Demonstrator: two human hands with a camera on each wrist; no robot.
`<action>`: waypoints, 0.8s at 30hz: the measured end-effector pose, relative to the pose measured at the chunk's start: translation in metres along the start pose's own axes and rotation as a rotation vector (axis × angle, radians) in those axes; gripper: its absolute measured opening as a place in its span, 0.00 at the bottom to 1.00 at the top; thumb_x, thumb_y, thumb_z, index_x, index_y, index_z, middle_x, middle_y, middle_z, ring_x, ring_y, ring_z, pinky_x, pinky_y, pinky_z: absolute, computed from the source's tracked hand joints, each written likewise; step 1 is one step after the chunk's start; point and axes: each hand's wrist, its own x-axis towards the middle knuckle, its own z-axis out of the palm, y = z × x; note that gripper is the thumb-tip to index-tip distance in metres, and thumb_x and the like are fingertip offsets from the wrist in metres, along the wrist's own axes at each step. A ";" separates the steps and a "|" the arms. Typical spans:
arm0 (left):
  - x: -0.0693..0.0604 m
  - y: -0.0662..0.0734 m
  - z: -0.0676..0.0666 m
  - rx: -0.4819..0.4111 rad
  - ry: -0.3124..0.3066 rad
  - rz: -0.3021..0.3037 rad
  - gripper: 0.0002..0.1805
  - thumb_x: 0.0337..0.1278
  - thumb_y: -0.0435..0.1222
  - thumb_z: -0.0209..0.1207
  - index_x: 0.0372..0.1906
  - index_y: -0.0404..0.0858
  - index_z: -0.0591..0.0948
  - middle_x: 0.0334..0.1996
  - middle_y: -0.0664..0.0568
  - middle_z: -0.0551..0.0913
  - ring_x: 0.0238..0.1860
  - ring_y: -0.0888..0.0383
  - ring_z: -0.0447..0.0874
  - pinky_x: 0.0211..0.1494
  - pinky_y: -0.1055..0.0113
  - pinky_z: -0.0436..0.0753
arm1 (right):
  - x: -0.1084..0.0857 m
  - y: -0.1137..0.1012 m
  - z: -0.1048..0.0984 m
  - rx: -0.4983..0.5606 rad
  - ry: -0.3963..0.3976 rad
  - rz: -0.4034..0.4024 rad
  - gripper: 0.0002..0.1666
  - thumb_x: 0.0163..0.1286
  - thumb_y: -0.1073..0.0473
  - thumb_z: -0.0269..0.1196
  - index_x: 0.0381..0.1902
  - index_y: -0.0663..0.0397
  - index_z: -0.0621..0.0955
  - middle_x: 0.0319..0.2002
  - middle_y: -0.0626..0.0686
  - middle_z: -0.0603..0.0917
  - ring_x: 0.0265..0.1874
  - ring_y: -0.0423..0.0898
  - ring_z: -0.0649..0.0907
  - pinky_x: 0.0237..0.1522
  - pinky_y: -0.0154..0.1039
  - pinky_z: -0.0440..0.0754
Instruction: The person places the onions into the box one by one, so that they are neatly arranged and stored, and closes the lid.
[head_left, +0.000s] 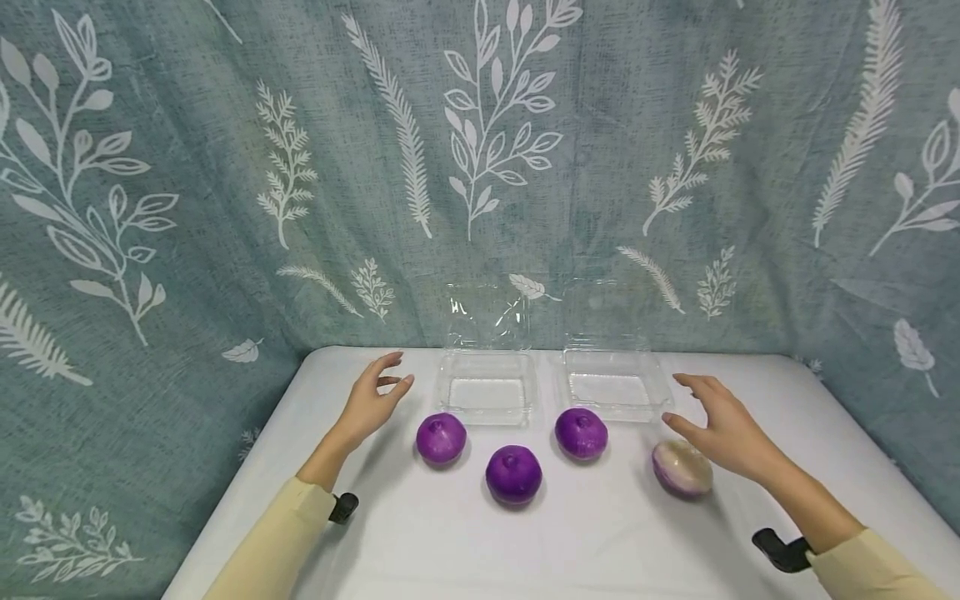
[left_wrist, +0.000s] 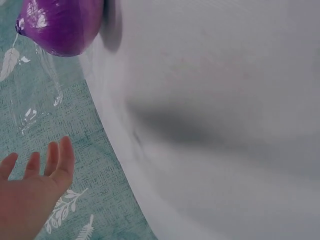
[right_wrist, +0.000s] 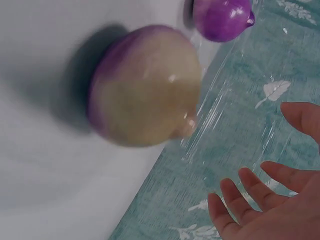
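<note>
My left hand (head_left: 372,403) hovers left of the left clear box with fingers loosely bent and holds nothing. Nearest to it is a purple onion (head_left: 441,439). Across the table, my right hand (head_left: 723,427) hangs above and beside a cream-and-purple onion (head_left: 681,469), thumb apart from the fingers, also holding nothing. Two more purple onions, a darker one (head_left: 513,475) and another (head_left: 581,433), sit between the hands. In the right wrist view, a gap shows between the cream-and-purple onion (right_wrist: 145,90) and my right fingers (right_wrist: 250,190).
Behind the onions stand two clear plastic boxes, a left one (head_left: 487,413) and a right one (head_left: 618,410), their lids raised against the leaf-patterned curtain (head_left: 600,167). A white cloth covers the table (head_left: 420,542). Dark bands (head_left: 343,508) sit at my wrists.
</note>
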 end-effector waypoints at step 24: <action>0.033 0.002 0.017 -0.348 -0.126 -0.232 0.30 0.74 0.32 0.56 0.74 0.27 0.64 0.61 0.30 0.71 0.65 0.31 0.74 0.59 0.54 0.86 | 0.009 -0.080 0.058 0.161 -0.112 -0.133 0.35 0.69 0.51 0.70 0.68 0.62 0.74 0.59 0.60 0.80 0.56 0.59 0.81 0.54 0.58 0.83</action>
